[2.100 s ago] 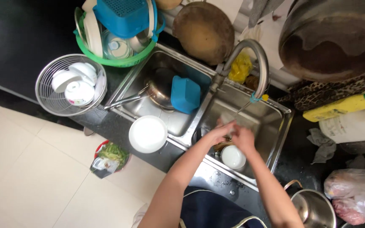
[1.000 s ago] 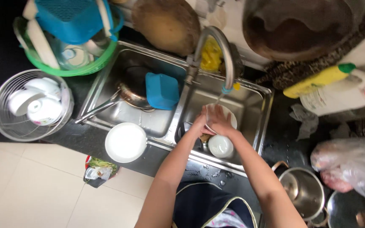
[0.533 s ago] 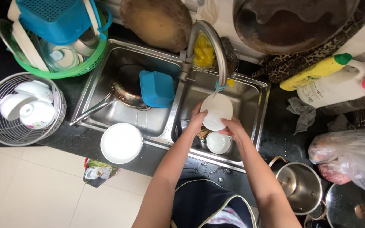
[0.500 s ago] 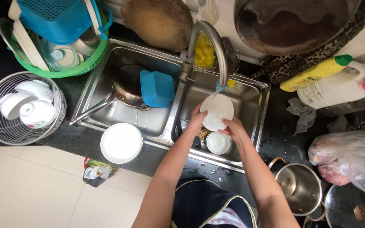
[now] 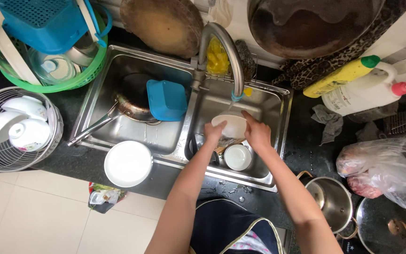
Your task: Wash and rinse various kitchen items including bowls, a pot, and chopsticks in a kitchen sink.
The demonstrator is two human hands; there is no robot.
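White bowl (image 5: 230, 125) sits tilted under the spout of the curved faucet (image 5: 222, 51), over the right basin of the steel sink (image 5: 278, 141), presumably so water runs off it into the basin. Left hand (image 5: 214, 133) grips the near-left rim, fingers curled onto it; right hand (image 5: 257, 132) steadies the right edge, fingers spread along the rim. A second white bowl (image 5: 238, 156) waits upright just below, with what look like chopsticks beside it. Left basin holds a frying pan (image 5: 128, 101) and a blue container (image 5: 167, 99), well apart from the hands. A white plate (image 5: 128, 163) rests on the sink's front ledge by the dark counter (image 5: 306, 150).
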